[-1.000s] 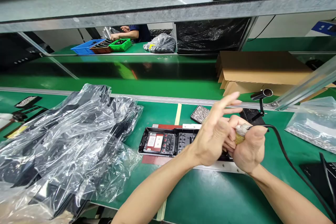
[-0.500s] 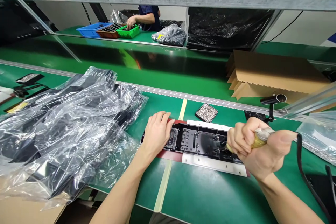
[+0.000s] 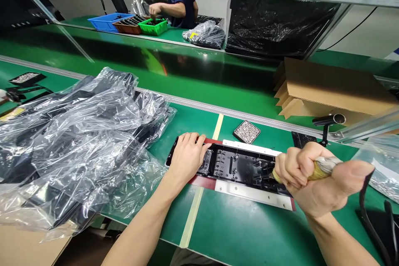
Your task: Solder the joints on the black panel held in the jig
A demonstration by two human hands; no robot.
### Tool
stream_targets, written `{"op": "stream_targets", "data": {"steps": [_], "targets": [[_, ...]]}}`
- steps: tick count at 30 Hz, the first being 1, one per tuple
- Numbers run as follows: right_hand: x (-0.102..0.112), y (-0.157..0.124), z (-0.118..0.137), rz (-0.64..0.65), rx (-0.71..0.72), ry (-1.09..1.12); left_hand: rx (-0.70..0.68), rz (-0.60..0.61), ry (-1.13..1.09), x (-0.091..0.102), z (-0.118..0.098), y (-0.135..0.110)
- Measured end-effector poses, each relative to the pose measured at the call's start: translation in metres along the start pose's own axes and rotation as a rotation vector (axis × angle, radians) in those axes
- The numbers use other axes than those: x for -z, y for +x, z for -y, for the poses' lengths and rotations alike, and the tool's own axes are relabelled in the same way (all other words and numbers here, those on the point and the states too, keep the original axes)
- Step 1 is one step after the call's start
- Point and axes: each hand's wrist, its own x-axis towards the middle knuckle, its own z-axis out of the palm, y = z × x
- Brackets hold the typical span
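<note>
A long black plastic housing (image 3: 246, 168) lies open side up in a white and dark-red holder (image 3: 246, 193) on the green bench. My left hand (image 3: 188, 153) rests over the housing's left end, gripping it with the fingers at its far edge. My right hand (image 3: 299, 174) is wrapped round a corded electric screwdriver (image 3: 326, 166) with a tape-covered grip, the thumb over its top. Its lower end points into the right part of the housing; the tip is hidden by the hand. Just beyond the holder sits a small square tray of screws (image 3: 247, 131).
Plastic-bagged black parts (image 3: 93, 133) cover the left side. At the right stand a black cylinder on a bracket (image 3: 328, 120), a clear bag (image 3: 380, 170) and cardboard sheets (image 3: 336, 87). Across the belt, a person's hand (image 3: 155, 9) reaches into a green bin (image 3: 154, 28).
The view has tilted down slightly. My right hand and the screwdriver have shifted a little to the right. My left hand keeps its place on the housing. The other person's hand has risen.
</note>
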Motion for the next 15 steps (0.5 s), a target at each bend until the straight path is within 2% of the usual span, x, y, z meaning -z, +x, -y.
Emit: {"op": "stream_targets", "data": {"steps": [15], "targets": [[-0.0031,-0.0036,-0.0011,0.015,0.022,-0.013,-0.003,0.011,-0.008,0.0023,0.0033,-0.0035]]}}
